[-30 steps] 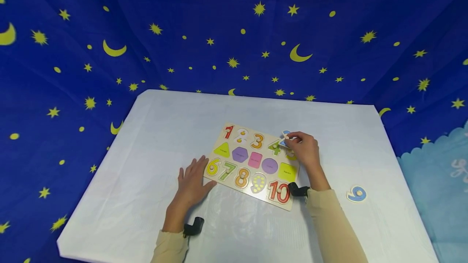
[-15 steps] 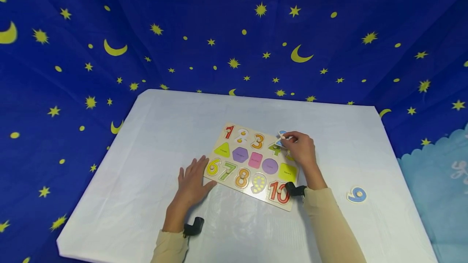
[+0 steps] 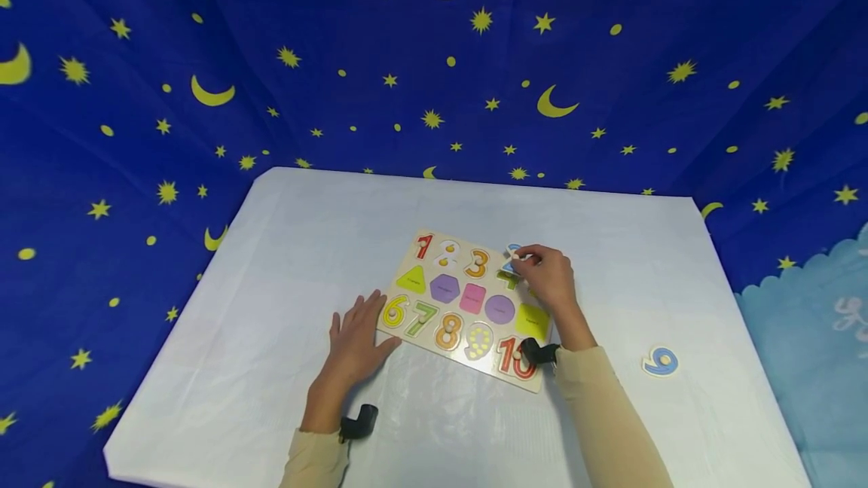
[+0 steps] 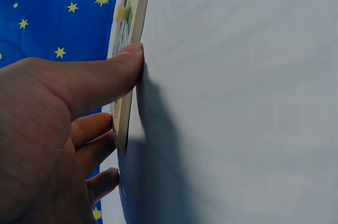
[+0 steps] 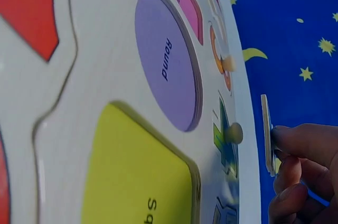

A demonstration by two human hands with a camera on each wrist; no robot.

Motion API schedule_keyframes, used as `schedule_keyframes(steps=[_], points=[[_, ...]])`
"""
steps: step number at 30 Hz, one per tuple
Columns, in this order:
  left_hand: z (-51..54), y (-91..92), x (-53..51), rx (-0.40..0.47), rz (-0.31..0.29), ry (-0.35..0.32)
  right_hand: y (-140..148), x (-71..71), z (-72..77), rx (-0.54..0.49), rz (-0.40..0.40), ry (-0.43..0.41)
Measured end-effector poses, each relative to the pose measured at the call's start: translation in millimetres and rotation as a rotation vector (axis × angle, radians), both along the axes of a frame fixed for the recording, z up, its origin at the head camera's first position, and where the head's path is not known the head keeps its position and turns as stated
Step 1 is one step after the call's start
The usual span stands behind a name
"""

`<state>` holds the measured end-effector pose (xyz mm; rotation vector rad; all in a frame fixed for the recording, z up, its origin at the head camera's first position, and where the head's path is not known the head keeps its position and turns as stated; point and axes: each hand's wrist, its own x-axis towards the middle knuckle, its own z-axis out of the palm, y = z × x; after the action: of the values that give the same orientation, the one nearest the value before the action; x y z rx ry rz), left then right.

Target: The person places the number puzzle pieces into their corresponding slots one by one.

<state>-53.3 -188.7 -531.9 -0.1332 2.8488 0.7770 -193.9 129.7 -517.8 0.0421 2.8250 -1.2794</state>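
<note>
In the head view a wooden number puzzle board [image 3: 434,300] lies slanted on the table. My right hand [image 3: 548,276] pinches a blue number 2 piece [image 3: 512,256] by its knob, above the board's far edge near the green 4 [image 3: 507,279]. The right wrist view shows this piece [image 5: 267,134] edge-on, raised off the board. My left hand [image 3: 359,337] rests at the board's near left corner, fingers spread. In the left wrist view its thumb touches the board's edge [image 4: 129,102]. The recess for 2 [image 3: 447,254] and the recess for 9 [image 3: 478,340] hold no pieces.
A blue 9 piece [image 3: 661,361] lies on the white table [image 3: 285,247] at the right. Wrist cameras [image 3: 539,351] are strapped to both wrists. A blue cloth [image 3: 339,28] with moons and stars hangs around the table.
My right hand has moved left along the board's far edge, carrying the blue number 2 piece. My left hand has stayed at the corner.
</note>
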Motion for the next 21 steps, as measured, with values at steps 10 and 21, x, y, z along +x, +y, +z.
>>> schedule_keyframes(steps=[10, 21], points=[[-2.5, -0.2, -0.2, 0.016, 0.001, 0.01, -9.9, -1.0, 0.8, 0.013, 0.025, 0.001], [-2.5, -2.0, 0.2, 0.006, 0.005, -0.021, -21.9, -0.1, -0.1, 0.02, 0.054, 0.014]])
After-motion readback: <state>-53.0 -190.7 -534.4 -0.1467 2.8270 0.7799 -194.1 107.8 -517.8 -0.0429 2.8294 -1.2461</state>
